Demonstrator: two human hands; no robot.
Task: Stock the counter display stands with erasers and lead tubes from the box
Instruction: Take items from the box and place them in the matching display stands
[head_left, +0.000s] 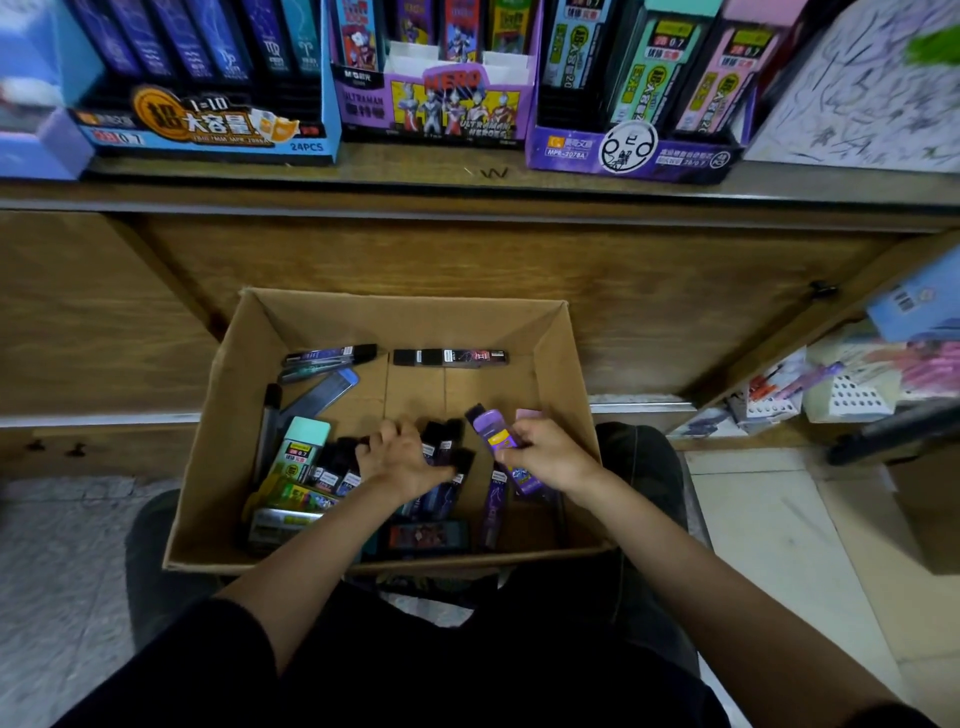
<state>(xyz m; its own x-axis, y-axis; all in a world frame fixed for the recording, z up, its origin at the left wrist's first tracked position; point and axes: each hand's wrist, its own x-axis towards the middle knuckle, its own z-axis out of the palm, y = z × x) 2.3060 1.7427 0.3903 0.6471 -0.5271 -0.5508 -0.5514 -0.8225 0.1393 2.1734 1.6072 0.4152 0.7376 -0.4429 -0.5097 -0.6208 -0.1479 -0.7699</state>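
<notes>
An open cardboard box sits on my lap below the counter, holding several lead tubes. My left hand presses down into a pile of dark lead tubes in the box's middle, fingers closed around some of them. My right hand grips a purple lead tube, tilted, just above the box floor. A mint-capped tube lies at the left of the box. On the counter stand a blue display stand, a purple Ultraman stand and a purple stand with mint and pink tubes.
The wooden counter edge runs across above the box, with cabinet doors below. A scribbled white sheet leans at the far right. Loose stationery packs lie on a low shelf at the right. Tiled floor shows on both sides.
</notes>
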